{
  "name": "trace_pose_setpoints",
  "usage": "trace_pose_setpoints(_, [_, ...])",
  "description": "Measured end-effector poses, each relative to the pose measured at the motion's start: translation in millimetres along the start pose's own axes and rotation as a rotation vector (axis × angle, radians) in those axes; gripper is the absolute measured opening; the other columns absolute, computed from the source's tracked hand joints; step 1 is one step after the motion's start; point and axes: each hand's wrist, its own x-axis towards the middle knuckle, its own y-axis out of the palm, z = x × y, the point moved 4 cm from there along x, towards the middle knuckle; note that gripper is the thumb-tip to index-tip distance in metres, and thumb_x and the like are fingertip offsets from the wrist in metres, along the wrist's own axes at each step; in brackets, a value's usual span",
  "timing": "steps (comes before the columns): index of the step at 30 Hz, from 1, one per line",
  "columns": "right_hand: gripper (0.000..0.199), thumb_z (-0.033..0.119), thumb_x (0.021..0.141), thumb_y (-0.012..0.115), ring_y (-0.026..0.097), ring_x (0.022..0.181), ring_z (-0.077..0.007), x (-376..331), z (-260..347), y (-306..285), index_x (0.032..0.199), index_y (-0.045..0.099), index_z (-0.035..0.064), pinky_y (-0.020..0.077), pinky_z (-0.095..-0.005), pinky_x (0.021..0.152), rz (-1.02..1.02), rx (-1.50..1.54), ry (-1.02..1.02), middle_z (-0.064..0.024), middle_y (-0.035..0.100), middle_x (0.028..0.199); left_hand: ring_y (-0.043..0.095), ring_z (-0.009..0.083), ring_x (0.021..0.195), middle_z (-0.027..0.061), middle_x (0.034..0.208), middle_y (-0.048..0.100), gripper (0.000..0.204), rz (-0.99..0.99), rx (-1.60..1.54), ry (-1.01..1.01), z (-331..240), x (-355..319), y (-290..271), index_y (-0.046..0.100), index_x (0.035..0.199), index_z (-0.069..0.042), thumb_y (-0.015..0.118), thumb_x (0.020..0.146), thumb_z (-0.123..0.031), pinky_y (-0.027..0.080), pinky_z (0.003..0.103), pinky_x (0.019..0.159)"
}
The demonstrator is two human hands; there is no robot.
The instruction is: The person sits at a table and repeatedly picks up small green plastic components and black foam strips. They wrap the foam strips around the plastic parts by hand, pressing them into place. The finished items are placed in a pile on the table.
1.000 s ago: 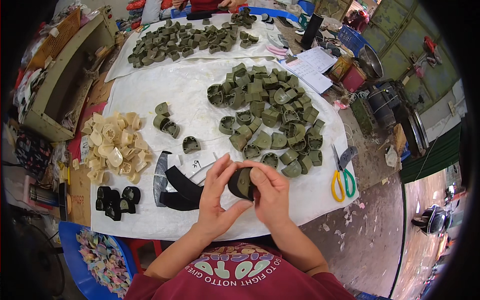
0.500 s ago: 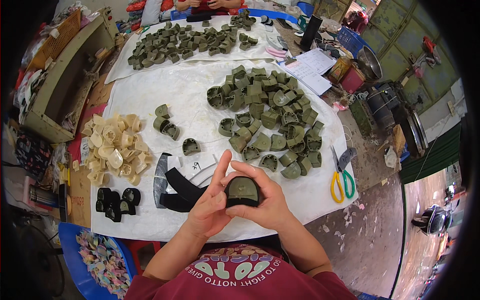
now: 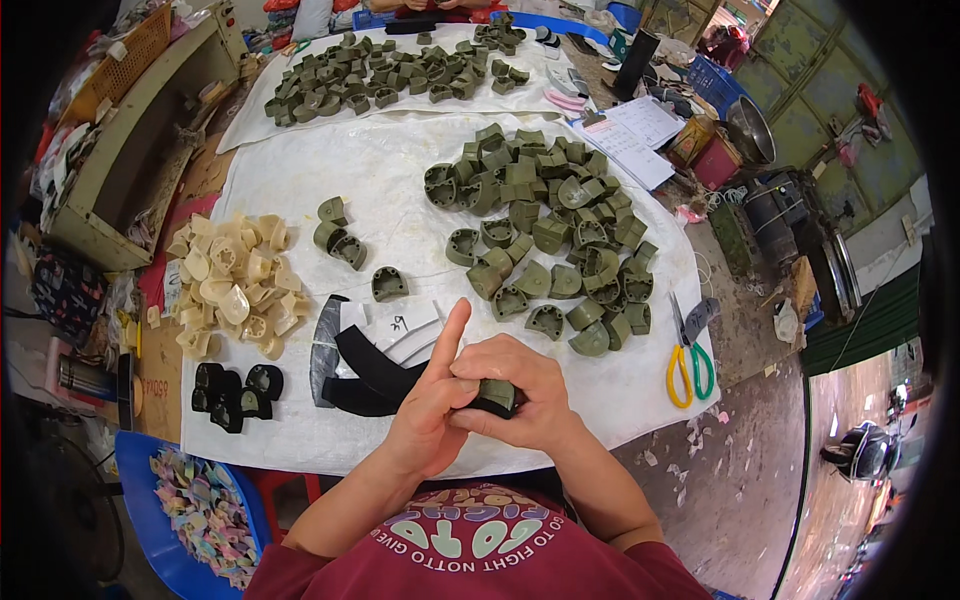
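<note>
An olive-green shoe heel [image 3: 497, 392] with a black strip wrapped round it is between my two hands near the table's front edge. My right hand [image 3: 530, 380] curls over it, fingers on top and thumb below. My left hand [image 3: 425, 415] closes on its left side with the index finger stretched upward; part of the heel is hidden there. Just beyond my left hand lie curved black strips [image 3: 375, 362] and a white paper piece [image 3: 405, 325]. Several black-wrapped heels [image 3: 232, 400] sit in a group at the left. Loose green heels [image 3: 555, 230] are heaped ahead to the right.
Cream-coloured heels [image 3: 235, 275] are piled on the left. Scissors [image 3: 688, 360] with yellow and green handles lie at the right edge. A clipboard [image 3: 625, 150] and another heap of green heels [image 3: 380, 75] are farther back. A blue tub [image 3: 150, 510] of colourful scraps stands at lower left.
The heel has turned in my grip, so less of its green face shows. My right fingers have folded over its top, and my left fingers have curled in except the index.
</note>
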Motion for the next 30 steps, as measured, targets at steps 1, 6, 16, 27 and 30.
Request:
trace_pose_setpoints(1, [0.058,0.011,0.067,0.083,0.061,0.095,-0.0249,-0.3,1.0,-1.2,0.119,0.059,0.0025,0.0484,-0.0336,0.084,0.003,0.009,0.086,-0.0125,0.063,0.111,0.051,0.0227,0.114,0.0126,0.126,0.050,0.086,-0.003,-0.006,0.012,1.2,0.7,-1.4,0.003,0.153,-0.016,0.051,0.082,-0.014,0.042,0.038,0.098])
trace_pose_setpoints(6, [0.056,0.011,0.071,0.080,0.057,0.114,-0.0312,-4.0,10.4,-3.6,0.122,0.059,0.0006,0.0459,-0.0376,0.094,-0.054,-0.031,0.248,-0.0160,0.059,0.125,0.059,0.0277,0.100,0.0132,0.123,0.052,0.088,-0.028,0.000,0.076,-0.4,1.3,-5.8,-0.001,0.153,-0.022,0.050,0.082,-0.011,0.049,0.045,0.087])
trace_pose_setpoints(16, [0.033,0.012,0.096,0.050,0.049,0.124,-0.0225,-17.6,-2.9,6.3,0.126,0.057,-0.0001,0.0387,-0.0323,0.101,-0.262,0.412,0.601,-0.0157,0.053,0.134,0.059,0.0151,0.097,0.0055,0.111,0.057,0.086,-0.010,-0.014,0.211,0.1,9.5,-11.9,0.000,0.153,-0.021,0.053,0.086,-0.013,0.050,0.032,0.083])
trace_pose_setpoints(27, [0.034,0.010,0.095,0.052,0.049,0.122,-0.0206,-21.0,-8.4,36.0,0.126,0.055,-0.0014,0.0385,-0.0319,0.102,-0.231,0.352,0.634,-0.0106,0.053,0.132,0.056,0.0078,0.075,0.0033,0.093,0.063,0.023,-0.220,0.230,0.415,2.9,3.0,-30.7,0.064,0.111,-0.002,0.052,0.097,-0.016,0.049,0.024,0.064])
trace_pose_setpoints(30, [0.030,0.008,0.093,0.053,0.052,0.118,-0.0189,-19.6,-17.9,42.8,0.123,0.059,0.0017,0.0410,-0.0301,0.098,-0.185,0.578,0.767,-0.0094,0.054,0.131,0.058,0.0095,0.078,0.0041,0.094,0.063,0.021,-0.220,0.259,0.374,-7.4,-8.0,-38.3,0.064,0.105,-0.001,0.052,0.097,-0.016,0.049,0.024,0.071])
